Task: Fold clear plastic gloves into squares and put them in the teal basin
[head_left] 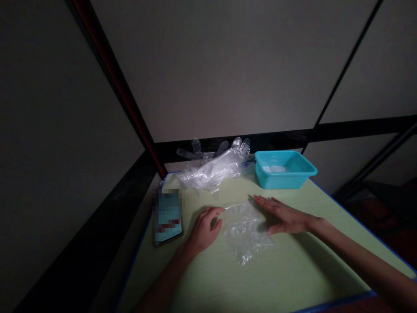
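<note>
A clear, crinkled plastic piece (pixel 244 230), perhaps a folded disposable glove, lies flat in the middle of the table between my two hands. At its left edge is my left hand (pixel 206 228), fingers curved and thumb apart, with nothing visible in its grasp. My right hand (pixel 282 215) reaches over the upper right side of the plastic, its fingers stretched out and thumb spread. Whether the right fingertips touch the plastic I cannot tell. Behind them, a pile of clear disposable plastic gloves (pixel 215 169) rests at the table's back edge, several glove fingers sticking up against the wall.
A turquoise plastic basin (pixel 282 179) with something whitish inside stands at the back right of the pale green table (pixel 202 282). A phone (pixel 168 217) with a blurred screen lies at the left edge. Wall panels (pixel 228 74) rise directly behind the table.
</note>
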{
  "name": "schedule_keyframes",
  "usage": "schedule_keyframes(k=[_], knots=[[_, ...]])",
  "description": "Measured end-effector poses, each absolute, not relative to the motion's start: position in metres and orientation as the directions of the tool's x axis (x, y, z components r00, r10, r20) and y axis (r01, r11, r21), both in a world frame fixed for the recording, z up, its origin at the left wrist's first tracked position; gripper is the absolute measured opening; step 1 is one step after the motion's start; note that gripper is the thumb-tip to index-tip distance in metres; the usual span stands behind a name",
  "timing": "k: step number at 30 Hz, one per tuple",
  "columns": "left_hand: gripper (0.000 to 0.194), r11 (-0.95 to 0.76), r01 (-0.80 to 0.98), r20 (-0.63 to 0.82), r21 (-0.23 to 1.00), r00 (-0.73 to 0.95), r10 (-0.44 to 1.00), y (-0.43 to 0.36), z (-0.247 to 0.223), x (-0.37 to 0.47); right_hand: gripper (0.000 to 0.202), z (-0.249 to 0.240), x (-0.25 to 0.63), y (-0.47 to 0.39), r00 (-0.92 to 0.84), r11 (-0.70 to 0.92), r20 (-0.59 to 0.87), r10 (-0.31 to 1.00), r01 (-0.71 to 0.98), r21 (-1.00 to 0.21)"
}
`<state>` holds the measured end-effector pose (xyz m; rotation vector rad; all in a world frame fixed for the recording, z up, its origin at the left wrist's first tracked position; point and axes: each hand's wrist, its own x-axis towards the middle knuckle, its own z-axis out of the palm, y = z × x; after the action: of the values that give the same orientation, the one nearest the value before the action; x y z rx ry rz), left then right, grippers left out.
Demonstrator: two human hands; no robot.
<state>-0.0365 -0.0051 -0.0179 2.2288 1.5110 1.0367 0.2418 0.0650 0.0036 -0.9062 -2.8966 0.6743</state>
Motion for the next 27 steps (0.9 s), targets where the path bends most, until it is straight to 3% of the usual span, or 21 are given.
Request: schedule_keyframes(k=[3, 6, 8, 17, 27], knots=[[0.048, -0.394, 0.793, 0.366, 0.464, 0.233, 0.901, -0.01, -0.012, -0.021, 0.071, -0.005, 0.228, 0.056, -0.786, 0.749, 0.02, 0.618, 0.581, -0.319], [0.075, -0.432, 0.853, 0.24, 0.294, 0.371, 0.897, -0.014, -0.01, -0.002, 0.068, -0.016, 0.211, 0.046, -0.747, 0.746, 0.08, 0.66, 0.641, -0.182], [0.081, -0.46, 0.858, 0.182, 0.226, 0.427, 0.886, -0.016, -0.013, 0.006, 0.069, -0.024, 0.203, 0.041, -0.733, 0.741, 0.109, 0.671, 0.66, -0.123], [0.09, -0.422, 0.893, 0.074, 0.156, 0.415, 0.907, -0.016, -0.02, 0.006, 0.069, -0.041, 0.212, 0.041, -0.724, 0.74, 0.191, 0.663, 0.672, -0.022], [0.091, -0.442, 0.887, 0.086, 0.136, 0.434, 0.897, -0.017, -0.026, 0.002, 0.07, -0.04, 0.211, 0.037, -0.706, 0.722, 0.211, 0.676, 0.691, -0.004]])
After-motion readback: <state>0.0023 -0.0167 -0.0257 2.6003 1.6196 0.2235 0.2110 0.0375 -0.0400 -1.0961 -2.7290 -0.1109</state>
